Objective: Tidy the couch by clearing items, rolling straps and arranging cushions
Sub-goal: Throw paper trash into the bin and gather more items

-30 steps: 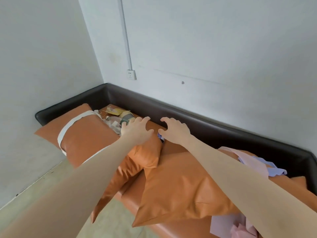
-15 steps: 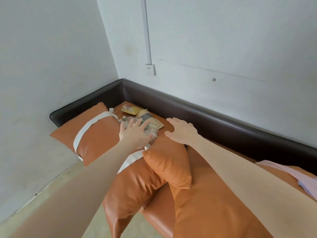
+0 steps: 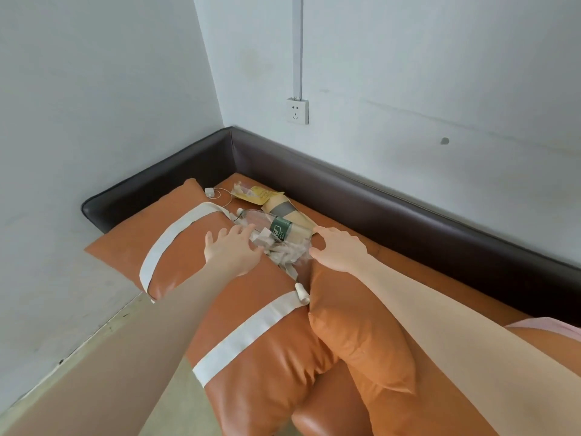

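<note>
Left hand (image 3: 231,250) spread open, fingertips at the clear plastic bottle (image 3: 273,229). Right hand (image 3: 338,250) loosely curled on the orange cushion (image 3: 355,325), holding nothing, beside crumpled wrappers (image 3: 287,251).

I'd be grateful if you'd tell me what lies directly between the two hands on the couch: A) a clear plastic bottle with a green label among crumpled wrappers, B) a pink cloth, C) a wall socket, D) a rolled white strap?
A: the clear plastic bottle with its green label lies among crumpled wrappers, between the left hand and the right hand.
</note>
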